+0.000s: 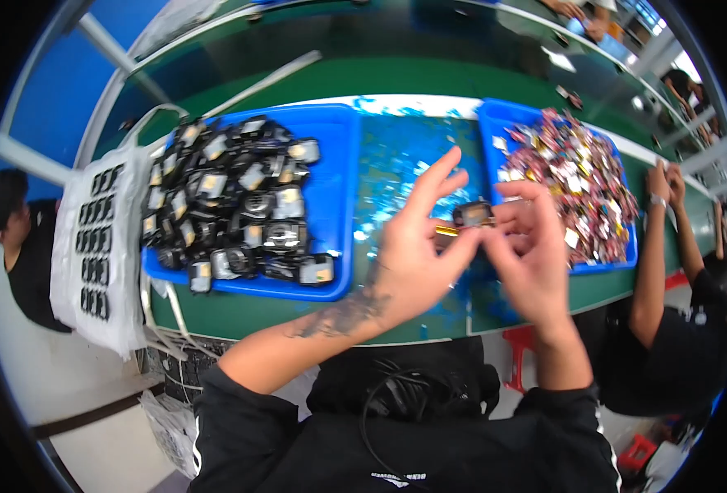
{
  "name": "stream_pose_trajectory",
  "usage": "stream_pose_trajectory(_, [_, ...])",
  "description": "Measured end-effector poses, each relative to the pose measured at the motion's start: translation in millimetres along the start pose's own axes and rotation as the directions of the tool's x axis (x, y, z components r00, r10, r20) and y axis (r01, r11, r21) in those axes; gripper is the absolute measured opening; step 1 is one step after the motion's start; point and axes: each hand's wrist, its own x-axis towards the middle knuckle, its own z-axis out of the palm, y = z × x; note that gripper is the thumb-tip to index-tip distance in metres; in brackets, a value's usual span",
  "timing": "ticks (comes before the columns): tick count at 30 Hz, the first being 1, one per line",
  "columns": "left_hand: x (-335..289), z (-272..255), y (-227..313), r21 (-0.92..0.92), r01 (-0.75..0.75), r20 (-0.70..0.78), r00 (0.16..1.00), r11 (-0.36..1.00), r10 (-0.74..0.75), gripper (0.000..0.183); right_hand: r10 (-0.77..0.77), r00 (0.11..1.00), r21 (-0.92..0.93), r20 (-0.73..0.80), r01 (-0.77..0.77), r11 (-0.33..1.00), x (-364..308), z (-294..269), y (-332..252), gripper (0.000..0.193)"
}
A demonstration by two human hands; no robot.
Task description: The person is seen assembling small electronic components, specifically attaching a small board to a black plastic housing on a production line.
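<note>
1. The worker I watched had on a black short-sleeved T-shirt, loosely cut.
2. White stripes ran down the outer edges of its left sleeve and right sleeve.
3. Small white print showed on the front.
4. A dark, blurry-edged tattoo spread across the left forearm near the wrist.
5. The left hand and right hand were bare.

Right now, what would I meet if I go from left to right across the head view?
Person in a black top, white tray, blue bin heaped with black parts, left hand, small black part, right hand, co-worker in black.
</note>
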Motion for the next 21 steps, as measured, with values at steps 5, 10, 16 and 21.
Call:
stream_pose_trajectory(5, [3.9,-4.4,-6.0,0.680,-0.629,0.259,0.688,0.378,0.678,0.072,-0.041,0.973,-0.119,0.226,0.070,0.990,145.2,-16.5,3.0,0.042])
stream_pose_trajectory(10, [-1.5,-2.3,-14.1,0.626,-0.778,0.491,0.436,0.043,0.754,0.047,0.002,0.999,-0.551,0.054,0.028,0.834,266.8,16.1,82.3,0.061])
stream_pose_trajectory(16, [-7.9,-3.0,-11.0,0.620,-0.785,0.515,0.393,-0.014,0.762,0.045,0.137,0.989,-0.700,0.051,-0.063,0.712,268.9,12.6,66.1,0.049])
stream_pose_trajectory(21, [-12.8,-1.5,-12.2,0.519,-0.855,0.532,0.302,-0.023,0.791,0.048,-0.356,0.906,-0.443,0.230,0.423,0.790,220.4,81.1,9.5,0.017])
